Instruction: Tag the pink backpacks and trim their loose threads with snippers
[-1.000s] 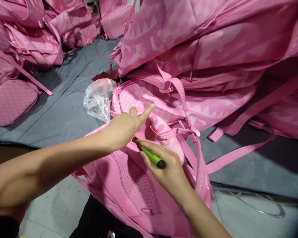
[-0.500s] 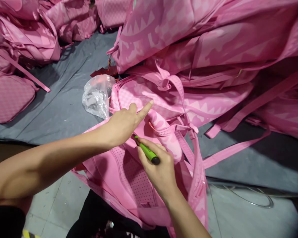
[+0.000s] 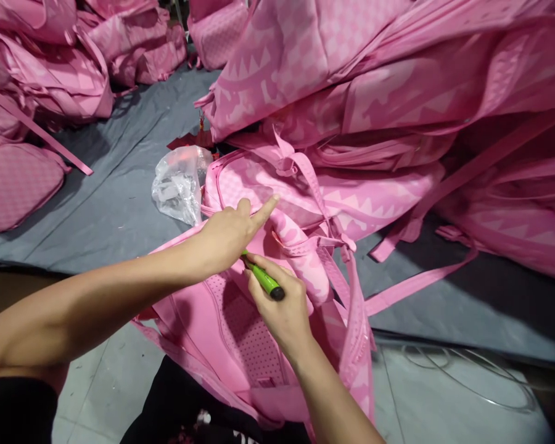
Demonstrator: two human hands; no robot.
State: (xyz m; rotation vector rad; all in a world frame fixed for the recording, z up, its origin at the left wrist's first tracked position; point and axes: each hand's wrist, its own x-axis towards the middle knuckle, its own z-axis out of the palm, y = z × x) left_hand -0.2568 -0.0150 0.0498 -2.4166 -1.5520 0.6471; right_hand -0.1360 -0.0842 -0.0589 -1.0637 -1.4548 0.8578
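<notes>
A pink backpack (image 3: 240,333) lies back-up in front of me, its mesh padding and straps showing. My left hand (image 3: 229,234) presses on its upper part, forefinger stretched out toward a padded shoulder strap (image 3: 300,246), the other fingers curled under. My right hand (image 3: 282,308) is closed round a green tool with a black end (image 3: 264,281), its tip set against the fabric just below my left hand.
A high heap of pink backpacks (image 3: 374,92) fills the right and back. More pink bags (image 3: 41,80) lie at the left on a grey sheet (image 3: 111,203). A crumpled clear plastic bag (image 3: 180,182) sits beside the backpack. Pale floor tiles (image 3: 444,401) lie near me.
Both hands have shifted slightly left and up in view with the backpack. The right hand keeps the green tool pressed at the same seam area.
</notes>
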